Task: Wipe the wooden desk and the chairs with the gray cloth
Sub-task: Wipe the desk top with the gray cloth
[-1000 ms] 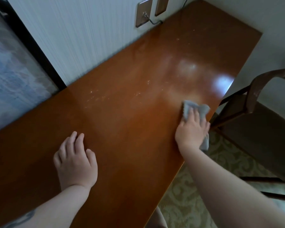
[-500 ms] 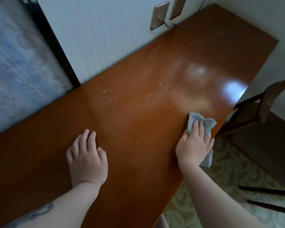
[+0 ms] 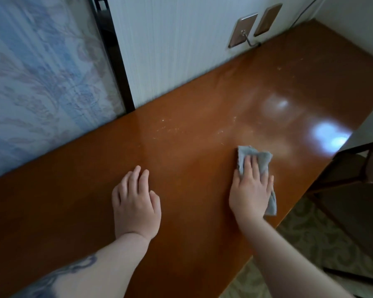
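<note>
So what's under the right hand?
The gray cloth, pressed flat on the wooden desk by the right hand. The cloth's middle is covered.

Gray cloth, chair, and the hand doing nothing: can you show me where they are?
gray cloth (image 3: 263,157): head view, far bare part beyond the fingers.
chair (image 3: 353,177): head view, dark wooden frame at right.
left hand (image 3: 136,203): head view, back of the hand.

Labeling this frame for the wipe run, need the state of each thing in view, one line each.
gray cloth: crumpled, flat on the desk under the right hand.
right hand: fingers straight, pressing the cloth.
left hand: palm down on the desk, holding nothing.
wooden desk: glossy, pale specks left near the wall.
chair: beside the desk, untouched.
</note>
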Available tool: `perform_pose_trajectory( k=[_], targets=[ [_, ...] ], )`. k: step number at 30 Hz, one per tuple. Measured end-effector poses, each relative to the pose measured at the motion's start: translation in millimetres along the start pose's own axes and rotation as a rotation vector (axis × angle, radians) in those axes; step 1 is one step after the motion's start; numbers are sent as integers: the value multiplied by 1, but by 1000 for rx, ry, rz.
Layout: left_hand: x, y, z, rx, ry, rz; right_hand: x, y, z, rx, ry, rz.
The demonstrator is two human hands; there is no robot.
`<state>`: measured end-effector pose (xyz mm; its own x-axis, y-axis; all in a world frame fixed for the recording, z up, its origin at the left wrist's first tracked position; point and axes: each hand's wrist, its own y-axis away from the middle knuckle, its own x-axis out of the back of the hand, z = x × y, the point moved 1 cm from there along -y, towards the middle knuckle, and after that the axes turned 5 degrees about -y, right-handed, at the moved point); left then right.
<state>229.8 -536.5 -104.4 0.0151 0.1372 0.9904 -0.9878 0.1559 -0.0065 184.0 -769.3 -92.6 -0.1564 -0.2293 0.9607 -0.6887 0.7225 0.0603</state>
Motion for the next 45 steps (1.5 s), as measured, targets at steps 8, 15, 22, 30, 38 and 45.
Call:
perform_pose_trajectory(
  k=[8,15,22,30,38,45],
  targets=[
    [0,1,0,-13,4,29,-22,38,-86,743,-38,-305],
    [-1,1,-1,8,38,14,14,17,35,-159,-57,67],
    [2,-1,-6,270,318,188,-20,97,-62,734,-75,-203],
    [7,-41,-23,408,322,196,-27,35,-92,436,-139,-178],
    [-7,-53,-29,440,330,329,-40,59,-145,1077,-140,-417],
    [-7,-52,-25,421,259,297,-46,21,-133,429,-196,-71]
  ],
)
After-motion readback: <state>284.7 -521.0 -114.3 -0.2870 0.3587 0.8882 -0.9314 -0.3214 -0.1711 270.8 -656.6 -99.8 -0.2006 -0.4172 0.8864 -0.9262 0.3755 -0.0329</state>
